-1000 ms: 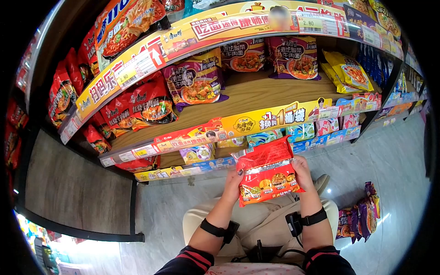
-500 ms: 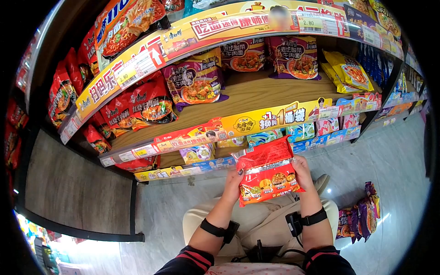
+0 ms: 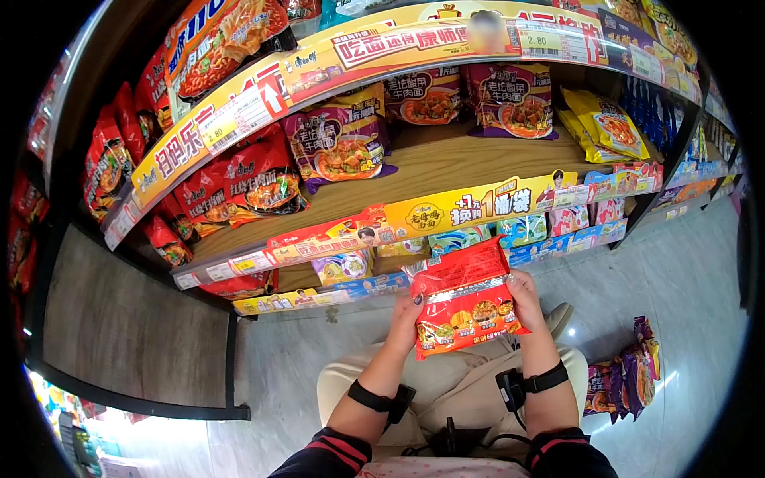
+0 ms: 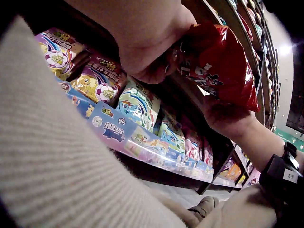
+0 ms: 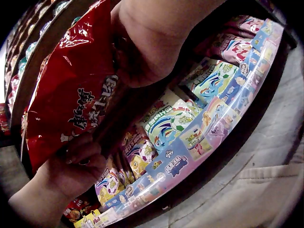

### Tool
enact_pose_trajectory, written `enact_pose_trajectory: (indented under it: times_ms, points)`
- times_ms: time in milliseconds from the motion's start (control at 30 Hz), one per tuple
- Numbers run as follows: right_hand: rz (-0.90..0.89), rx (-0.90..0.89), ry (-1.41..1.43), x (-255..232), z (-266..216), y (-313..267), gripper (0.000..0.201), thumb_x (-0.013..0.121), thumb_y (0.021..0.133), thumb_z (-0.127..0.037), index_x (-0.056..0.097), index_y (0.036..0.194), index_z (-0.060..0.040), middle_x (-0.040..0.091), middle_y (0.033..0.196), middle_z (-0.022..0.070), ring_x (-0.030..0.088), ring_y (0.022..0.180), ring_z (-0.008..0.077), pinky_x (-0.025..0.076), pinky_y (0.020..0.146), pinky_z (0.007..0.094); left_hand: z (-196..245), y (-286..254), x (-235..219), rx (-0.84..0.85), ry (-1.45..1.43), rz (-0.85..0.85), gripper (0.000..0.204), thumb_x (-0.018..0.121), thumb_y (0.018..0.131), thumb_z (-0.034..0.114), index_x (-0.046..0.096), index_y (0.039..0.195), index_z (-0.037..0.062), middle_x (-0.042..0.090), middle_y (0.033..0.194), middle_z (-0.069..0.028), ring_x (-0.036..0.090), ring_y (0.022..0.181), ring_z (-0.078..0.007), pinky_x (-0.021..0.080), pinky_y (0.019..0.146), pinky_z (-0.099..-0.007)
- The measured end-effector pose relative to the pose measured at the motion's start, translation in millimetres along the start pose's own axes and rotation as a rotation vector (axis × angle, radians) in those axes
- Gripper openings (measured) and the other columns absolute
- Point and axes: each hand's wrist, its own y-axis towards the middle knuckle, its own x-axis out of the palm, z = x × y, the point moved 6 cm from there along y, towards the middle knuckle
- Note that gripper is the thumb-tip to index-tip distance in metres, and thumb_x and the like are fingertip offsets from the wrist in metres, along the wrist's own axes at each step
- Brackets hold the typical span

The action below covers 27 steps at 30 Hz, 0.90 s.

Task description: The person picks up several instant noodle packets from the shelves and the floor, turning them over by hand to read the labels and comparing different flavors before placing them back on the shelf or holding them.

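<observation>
A red noodle packet (image 3: 464, 299) is held up between both hands over the lap, its printed back and silver seam facing up in the head view. The left hand (image 3: 405, 319) grips its left edge with the thumb on top. On the opposite edge the right hand (image 3: 523, 296) pinches it. From below, the wrist views show the same packet (image 4: 221, 66), (image 5: 71, 85) with fingers curled beneath it at both sides.
Shelves (image 3: 446, 159) ahead carry red packets (image 3: 263, 179), purple packets (image 3: 339, 143) and yellow packets (image 3: 606, 127). Small colourful bags (image 5: 166, 121) line the bottom shelf. Several purple packets (image 3: 625, 382) lie on the floor at the right. A wooden panel (image 3: 139, 319) stands at the left.
</observation>
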Motion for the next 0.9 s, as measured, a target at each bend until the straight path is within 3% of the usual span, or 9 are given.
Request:
enact_pose_trajectory:
  times_ms: [900]
  points:
    - [0.008,0.001,0.009,-1.2,1.5,-0.2,0.027,0.053,0.080,-0.023,0.055,0.084,0.0034,0.059,0.078,0.0074,0.054,0.066,0.0098,0.043,0.061,0.0236,0.1,-0.2,-0.7,0.000,0.004,0.000,0.029,0.048,0.082,0.027,0.054,0.087,-0.0009,0.058,0.080,-0.0047,0.053,0.070,-0.0078,0.041,0.063,-0.0204]
